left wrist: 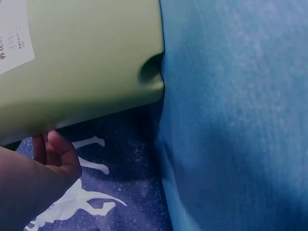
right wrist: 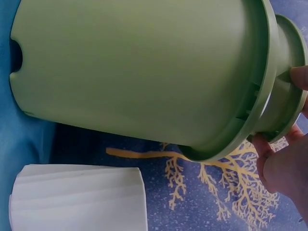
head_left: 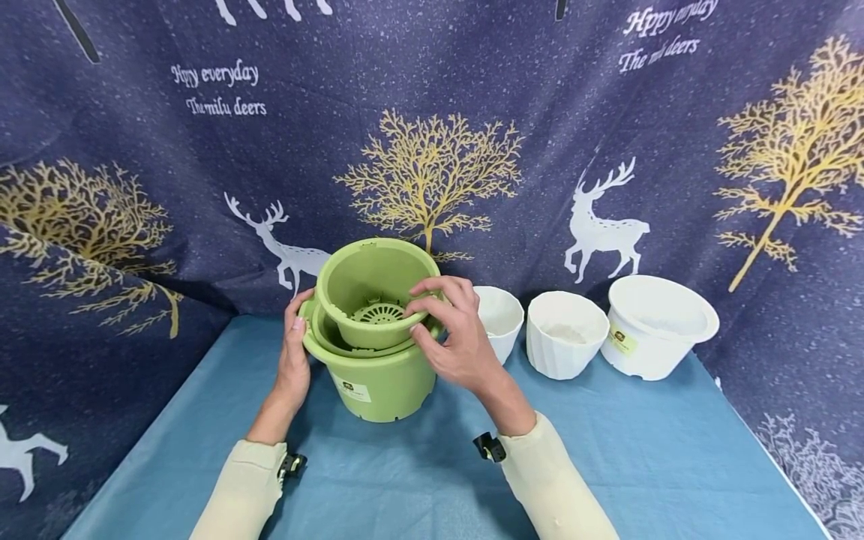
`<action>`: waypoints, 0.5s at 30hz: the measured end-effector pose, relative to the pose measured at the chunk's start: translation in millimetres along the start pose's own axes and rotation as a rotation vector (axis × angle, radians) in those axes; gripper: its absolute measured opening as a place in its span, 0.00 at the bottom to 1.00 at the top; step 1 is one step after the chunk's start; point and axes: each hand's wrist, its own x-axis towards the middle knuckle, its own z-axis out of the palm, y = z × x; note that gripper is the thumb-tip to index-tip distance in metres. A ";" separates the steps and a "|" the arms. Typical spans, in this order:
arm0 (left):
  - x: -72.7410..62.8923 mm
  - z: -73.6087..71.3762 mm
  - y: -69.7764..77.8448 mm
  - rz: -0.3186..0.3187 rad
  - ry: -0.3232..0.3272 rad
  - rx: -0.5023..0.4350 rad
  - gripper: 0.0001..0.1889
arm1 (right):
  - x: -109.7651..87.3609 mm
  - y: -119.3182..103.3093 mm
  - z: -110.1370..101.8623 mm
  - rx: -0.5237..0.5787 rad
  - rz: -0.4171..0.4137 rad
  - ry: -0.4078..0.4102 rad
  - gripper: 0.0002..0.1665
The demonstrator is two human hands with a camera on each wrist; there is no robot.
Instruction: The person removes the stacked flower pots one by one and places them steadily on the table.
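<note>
At right rim of inner pot, I see right fingers pinching; left fingers gripping left edge of outer pot.

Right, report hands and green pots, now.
Left hand holding outer green pot. Right hand pinching inner green pot, partly nested inside outer one. White pots at right, not blocking.

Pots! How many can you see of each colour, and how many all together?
Green: 2 (the outer pot and the inner pot)
White: 3 (the left white pot, the middle white pot and the right white pot)
Total: 5 pots
</note>
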 end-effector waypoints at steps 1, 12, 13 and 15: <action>-0.2 0.1 -0.2 0.000 0.002 -0.001 0.29 | 0.0 0.0 -0.5 0.002 0.001 0.000 0.08; 1.0 0.3 1.5 0.005 -0.005 -0.012 0.29 | 2.2 0.3 -7.8 0.017 -0.028 0.004 0.07; 1.1 0.5 1.8 0.006 -0.007 -0.012 0.29 | 2.4 0.4 -8.6 0.019 -0.030 0.005 0.07; 1.1 0.7 2.0 0.008 -0.006 -0.013 0.29 | 2.5 0.9 -9.5 0.019 -0.034 0.003 0.07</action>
